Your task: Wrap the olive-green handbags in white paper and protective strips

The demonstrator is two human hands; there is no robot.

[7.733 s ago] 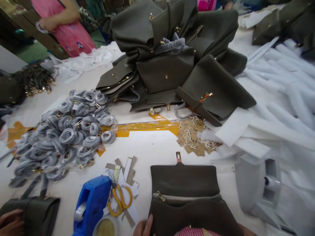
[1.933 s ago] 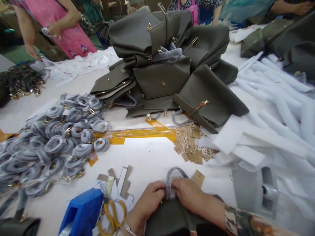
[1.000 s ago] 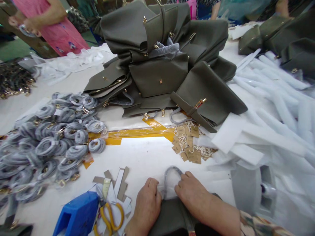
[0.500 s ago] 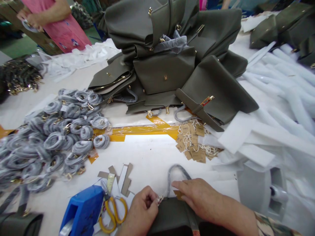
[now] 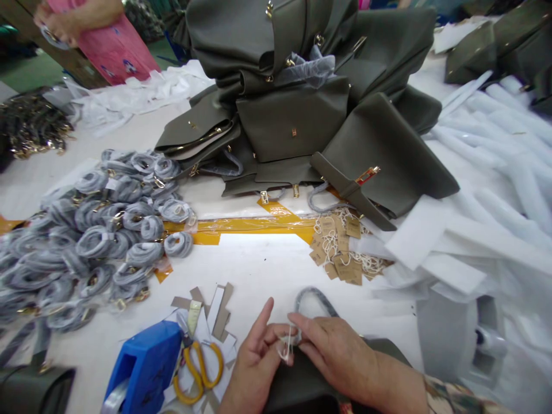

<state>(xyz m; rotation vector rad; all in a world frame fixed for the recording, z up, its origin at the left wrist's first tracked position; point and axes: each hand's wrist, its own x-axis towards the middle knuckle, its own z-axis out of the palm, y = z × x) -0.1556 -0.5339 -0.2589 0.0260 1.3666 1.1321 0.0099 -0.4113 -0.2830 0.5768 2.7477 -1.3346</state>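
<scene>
At the bottom of the view a dark olive handbag (image 5: 302, 385) lies in front of me. Its handle (image 5: 317, 294), wrapped in greyish film, arches up behind my fingers. Between my hands runs a thin white string (image 5: 288, 344). My left hand (image 5: 254, 362) pinches the string, with its index finger pointing upward. From the right, my right hand (image 5: 338, 352) closes its fingertips on the same string, just above the bag. Any tag on the string is hidden. Yellow-handled scissors (image 5: 201, 374) and a blue tape dispenser (image 5: 144, 362) lie left of my left hand.
Brown tags with strings (image 5: 340, 247) lie beyond my hands. Coiled, wrapped straps (image 5: 95, 241) are heaped at left. Several olive bags (image 5: 293, 126) are piled at the back. White foam sheets (image 5: 435, 241) cover the right side. Another person in pink (image 5: 116, 46) stands at back left.
My right hand has moved left to meet my left hand at the string. The left index finger has straightened upward. The brown tag seen under my right hand is now hidden.
</scene>
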